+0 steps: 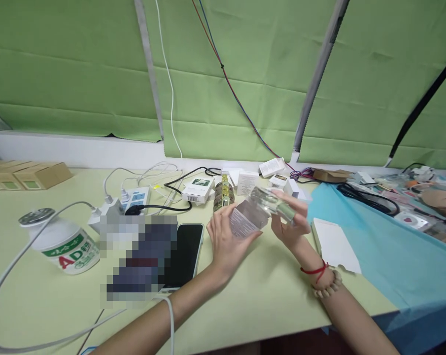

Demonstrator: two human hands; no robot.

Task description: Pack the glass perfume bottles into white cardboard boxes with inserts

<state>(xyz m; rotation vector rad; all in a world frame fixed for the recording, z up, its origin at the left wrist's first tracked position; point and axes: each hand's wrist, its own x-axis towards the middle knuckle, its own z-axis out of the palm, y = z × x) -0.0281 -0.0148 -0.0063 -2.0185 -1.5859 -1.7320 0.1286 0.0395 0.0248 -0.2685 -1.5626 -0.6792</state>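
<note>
My left hand (224, 244) is closed around a small printed box (243, 221), whose open end tilts up toward the right. In my right hand (292, 228) is a clear glass bottle (270, 201), lying sideways between the fingers and blurred by motion. The bottle's near end is right at the mouth of the box; whether they touch I cannot tell. Just behind the left hand stands a row of small bottles with gold tops (225, 190). A white box (248, 183) stands upright behind the glass bottle.
More small white boxes (198, 191) lie along the back of the table. To the left are a phone (186, 254), a power strip (137, 197), cables and a large white bottle (69, 246). A flat white box (335, 244) lies beside blue sheeting (396, 251) on the right.
</note>
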